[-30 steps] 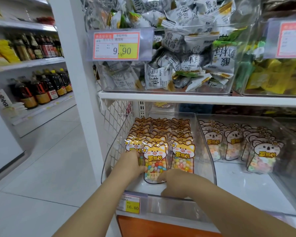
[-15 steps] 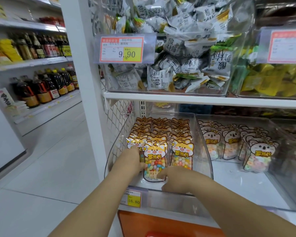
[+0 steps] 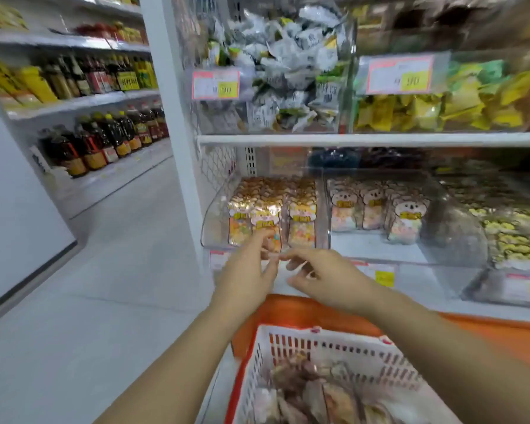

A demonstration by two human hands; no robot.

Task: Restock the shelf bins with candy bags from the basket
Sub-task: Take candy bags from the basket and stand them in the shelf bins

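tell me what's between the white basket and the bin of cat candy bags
In the head view, the left hand and right hand, both empty, hang between the basket and the bin, over the shelf edge and an orange panel.

The basket (image 3: pixel 334 336), with candy bags (image 3: pixel 306 390) in it, stands before the shelf (image 3: pixel 435 306). On the shelf, the left bin (image 3: pixel 216 209) and the right bin (image 3: pixel 459 228) sit side by side, both holding upright pouches (image 3: pixel 302 221).

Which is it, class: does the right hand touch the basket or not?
Apart. The head view shows the right hand above, with an orange panel visible between it and the basket rim.
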